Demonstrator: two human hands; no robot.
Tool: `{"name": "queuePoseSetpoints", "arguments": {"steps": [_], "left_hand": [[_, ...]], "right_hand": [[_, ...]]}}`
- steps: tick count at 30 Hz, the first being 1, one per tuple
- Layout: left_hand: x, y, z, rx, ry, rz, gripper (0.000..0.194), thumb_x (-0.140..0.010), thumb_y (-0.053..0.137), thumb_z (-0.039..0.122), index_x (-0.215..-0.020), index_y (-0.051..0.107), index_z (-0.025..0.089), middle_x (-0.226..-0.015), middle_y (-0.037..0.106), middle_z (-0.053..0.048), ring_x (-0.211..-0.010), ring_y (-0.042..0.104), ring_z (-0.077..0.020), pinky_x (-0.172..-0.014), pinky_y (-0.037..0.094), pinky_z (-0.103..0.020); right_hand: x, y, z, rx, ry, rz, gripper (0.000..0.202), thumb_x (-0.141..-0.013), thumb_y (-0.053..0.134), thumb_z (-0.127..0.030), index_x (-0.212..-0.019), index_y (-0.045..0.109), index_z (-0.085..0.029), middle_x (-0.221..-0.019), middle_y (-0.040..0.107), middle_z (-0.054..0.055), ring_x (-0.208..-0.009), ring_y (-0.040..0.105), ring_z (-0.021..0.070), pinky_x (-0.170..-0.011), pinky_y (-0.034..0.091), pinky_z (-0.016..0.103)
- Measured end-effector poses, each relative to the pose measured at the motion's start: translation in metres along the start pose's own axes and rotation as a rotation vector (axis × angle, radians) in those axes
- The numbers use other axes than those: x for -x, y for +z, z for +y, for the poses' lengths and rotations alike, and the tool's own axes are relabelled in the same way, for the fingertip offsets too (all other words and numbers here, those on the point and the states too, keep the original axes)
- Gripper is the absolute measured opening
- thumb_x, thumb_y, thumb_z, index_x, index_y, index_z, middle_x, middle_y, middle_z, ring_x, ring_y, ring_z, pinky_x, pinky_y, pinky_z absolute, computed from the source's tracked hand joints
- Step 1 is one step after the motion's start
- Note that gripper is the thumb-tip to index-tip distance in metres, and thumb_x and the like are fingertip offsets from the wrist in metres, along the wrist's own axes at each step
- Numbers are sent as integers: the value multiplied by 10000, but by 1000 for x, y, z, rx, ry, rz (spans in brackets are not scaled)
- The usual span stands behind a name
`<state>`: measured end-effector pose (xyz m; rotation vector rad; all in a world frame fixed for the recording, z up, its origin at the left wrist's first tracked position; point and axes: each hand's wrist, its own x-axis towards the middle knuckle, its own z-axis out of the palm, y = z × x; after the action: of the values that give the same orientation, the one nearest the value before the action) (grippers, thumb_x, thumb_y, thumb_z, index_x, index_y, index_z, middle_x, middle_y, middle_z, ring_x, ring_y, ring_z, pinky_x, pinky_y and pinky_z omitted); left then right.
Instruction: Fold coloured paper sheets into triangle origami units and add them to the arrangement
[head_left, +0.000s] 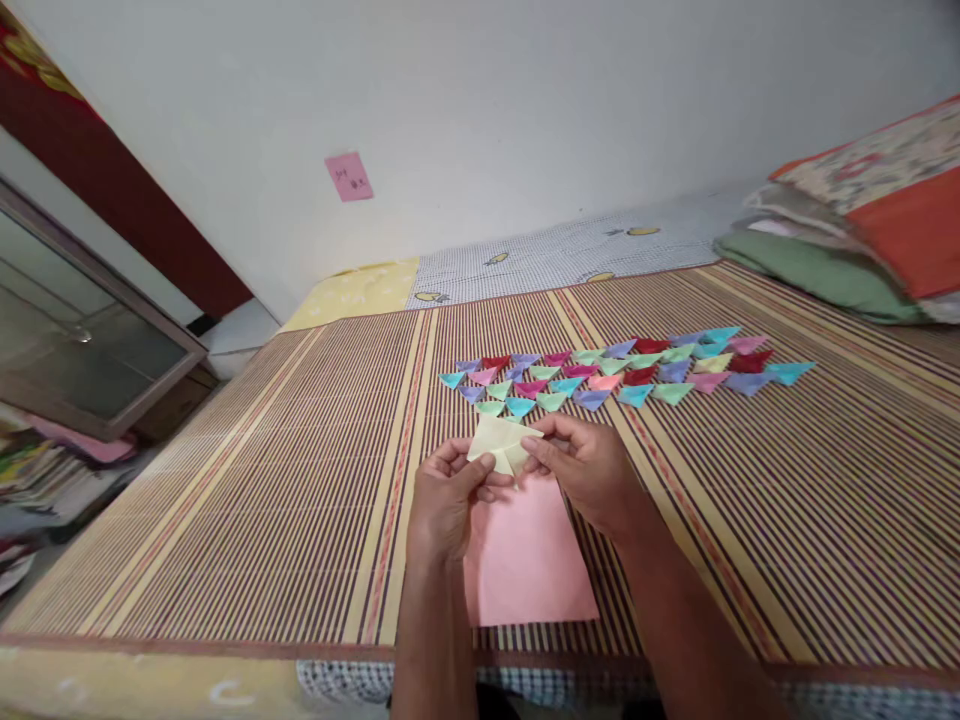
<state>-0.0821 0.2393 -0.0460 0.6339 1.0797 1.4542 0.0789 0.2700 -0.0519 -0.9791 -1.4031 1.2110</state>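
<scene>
Between both hands is a pale yellow piece of folded paper [499, 438], raised a little above the mat. My left hand [450, 490] pinches its left corner, thumb on top and fingers beneath. On the other side, my right hand [581, 460] grips the right corner between thumb and fingers. Creased flaps show along the paper's lower edge. Under the hands lies a pink sheet of paper [536, 560], its upper part hidden by them. Just beyond, several small folded paper triangles [592, 400] in blue, green, red, pink and purple stand in rows.
A striped woven mat [300, 480] covers the bed. Folded bedding [825, 270] is piled at the back right. On the white wall hangs a pink note [349, 177]. A glass-fronted cabinet [82, 330] and stacked papers [45, 470] stand at the left.
</scene>
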Motion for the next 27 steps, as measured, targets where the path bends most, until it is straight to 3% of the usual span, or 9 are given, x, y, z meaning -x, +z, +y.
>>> {"name": "queuePoseSetpoints", "arguments": {"steps": [5, 10, 16, 22, 27], "left_hand": [[-1, -1, 0, 39, -36, 7, 419, -442, 994, 231, -726, 704, 125, -626, 753, -25, -505, 709, -136, -450, 523, -152], [-1, -6, -3, -46, 68, -56, 301, -577, 950, 212, -788, 754, 121, -717, 786, -47, -633, 733, -125, -669, 592, -198], [-1, -7, -4, -103, 132, -99, 163, -713, 866, 230, -816, 776, 142, -726, 783, -39, -644, 719, -127, -696, 580, -221], [1, -6, -2, -109, 145, -89, 134, -732, 850, 223, -823, 787, 147, -752, 786, -45, -678, 716, -137, -717, 566, -237], [3, -4, -3, -111, 194, -70, 117, -734, 855, 227, -811, 795, 163, -754, 757, -21, -705, 672, -123, -714, 527, -225]], "right_hand": [[0, 3, 3, -50, 16, -38, 84, -841, 707, -267, -816, 715, -187, -685, 724, 7, -647, 706, 174, -630, 562, 276], [0, 4, -2, -114, -23, -95, 100, -854, 726, -293, -830, 752, -199, -747, 746, 10, -708, 715, 175, -711, 573, 300], [-1, 2, 0, -183, -15, -115, 120, -806, 791, -312, -841, 774, -199, -749, 750, 11, -710, 707, 172, -715, 566, 297], [-1, 3, 5, -270, 2, -141, 146, -813, 799, -343, -862, 775, -208, -783, 748, 15, -741, 709, 172, -766, 575, 322], [-2, 6, 5, -234, -106, -84, 117, -829, 788, -313, -788, 750, -210, -804, 693, 10, -783, 660, 162, -750, 541, 300]]}}
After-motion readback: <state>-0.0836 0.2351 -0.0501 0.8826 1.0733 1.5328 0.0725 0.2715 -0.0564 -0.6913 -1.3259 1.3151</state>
